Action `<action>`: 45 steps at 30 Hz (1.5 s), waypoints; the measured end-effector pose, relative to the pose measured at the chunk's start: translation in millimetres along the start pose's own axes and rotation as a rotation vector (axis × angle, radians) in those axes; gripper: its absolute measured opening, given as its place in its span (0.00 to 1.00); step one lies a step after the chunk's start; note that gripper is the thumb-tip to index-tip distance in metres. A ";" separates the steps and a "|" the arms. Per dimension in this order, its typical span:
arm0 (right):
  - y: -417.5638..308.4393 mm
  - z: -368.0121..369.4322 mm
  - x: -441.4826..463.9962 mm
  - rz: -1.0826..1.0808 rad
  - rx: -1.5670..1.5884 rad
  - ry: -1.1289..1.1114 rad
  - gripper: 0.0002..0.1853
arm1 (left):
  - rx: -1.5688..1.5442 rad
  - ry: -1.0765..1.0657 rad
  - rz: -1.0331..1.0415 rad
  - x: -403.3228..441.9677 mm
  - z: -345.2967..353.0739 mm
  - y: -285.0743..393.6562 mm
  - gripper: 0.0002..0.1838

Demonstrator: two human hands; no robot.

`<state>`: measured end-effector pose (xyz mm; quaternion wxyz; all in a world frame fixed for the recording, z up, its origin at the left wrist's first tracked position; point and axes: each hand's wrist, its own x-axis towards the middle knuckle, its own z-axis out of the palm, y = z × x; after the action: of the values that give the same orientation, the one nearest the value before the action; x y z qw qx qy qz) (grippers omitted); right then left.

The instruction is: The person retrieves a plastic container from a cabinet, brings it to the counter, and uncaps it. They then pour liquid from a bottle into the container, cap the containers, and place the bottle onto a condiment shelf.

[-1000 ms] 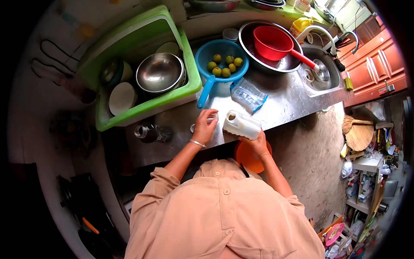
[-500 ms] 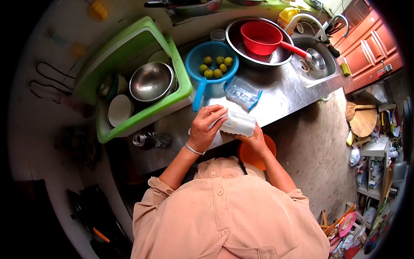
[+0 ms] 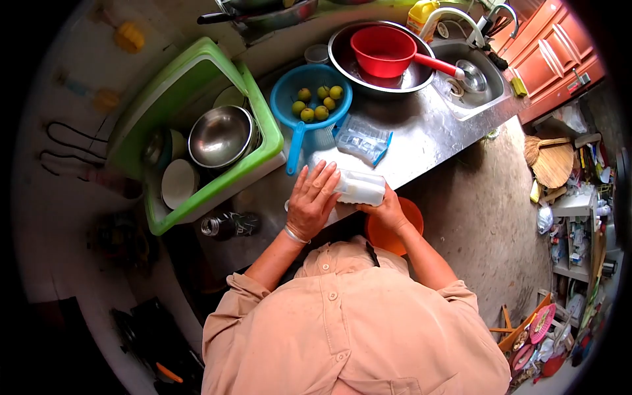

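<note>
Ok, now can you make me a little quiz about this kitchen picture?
1. What is in the blue strainer?
a) spoons
b) round fruits
c) eggshells

2. True or false: the red pan sits inside the big metal bowl.

3. Fill in: the hand with a bracelet at its wrist is the person's ____ hand.

Key: 1 b; 2 true; 3 left.

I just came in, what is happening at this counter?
A person holds a whitish plastic container in the right hand at the metal counter's edge. The left hand lies with fingers outstretched against the container's other end. Beyond are a blue strainer with fruits and a packet; a green tub of bowls stands to the left.
</note>
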<state>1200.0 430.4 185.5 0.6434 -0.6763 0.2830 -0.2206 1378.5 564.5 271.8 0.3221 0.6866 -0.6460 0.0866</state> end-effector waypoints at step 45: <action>-134.1 66.2 97.7 -0.161 -0.746 -0.493 0.28 | -1.237 0.333 -0.576 -13.2 53.6 3.7 0.47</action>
<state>1329.7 416.3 307.6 0.3848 -0.9139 0.1281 0.0147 1357.1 545.9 224.4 0.7583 0.4989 -0.3113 -0.2815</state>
